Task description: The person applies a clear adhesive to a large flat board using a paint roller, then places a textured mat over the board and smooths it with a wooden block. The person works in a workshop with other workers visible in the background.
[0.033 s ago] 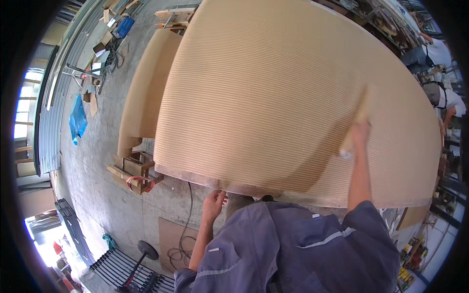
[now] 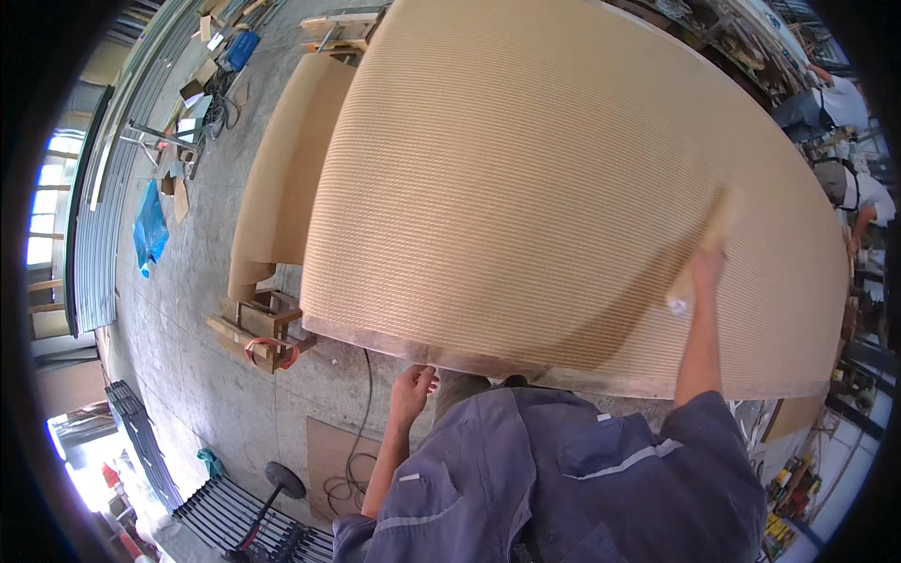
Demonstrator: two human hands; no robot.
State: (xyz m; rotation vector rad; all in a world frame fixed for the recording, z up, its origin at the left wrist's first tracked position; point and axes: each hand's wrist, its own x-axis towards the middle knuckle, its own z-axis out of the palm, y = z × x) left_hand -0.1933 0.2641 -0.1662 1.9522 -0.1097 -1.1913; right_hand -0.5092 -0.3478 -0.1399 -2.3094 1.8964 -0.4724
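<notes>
A huge tan sheet [image 2: 488, 178] with fine ribbed lines spreads out in front of me, and a bare brownish strip [image 2: 375, 341] runs along its near edge. My right hand [image 2: 708, 268] grips a long pale tan bar [image 2: 721, 223] over the right part of the sheet. The bar is smeared by motion, has a whitish lower end and casts a dark shadow to its left. I cannot tell whether it touches the sheet. At the near edge, my left hand [image 2: 411, 392] rests close under the strip, its fingers loosely bent and nothing visible in them.
Left of the sheet, a curled brown sheet [image 2: 266, 178] hangs by a wooden stand [image 2: 255, 330] with a red hose loop. A dark cable [image 2: 367, 403] lies on the concrete floor near a flat brown panel [image 2: 328, 460]. Two people [image 2: 868, 192] work at the far right.
My right hand and the bar have shifted slightly right and nearer to me. The left hand stays at the edge.
</notes>
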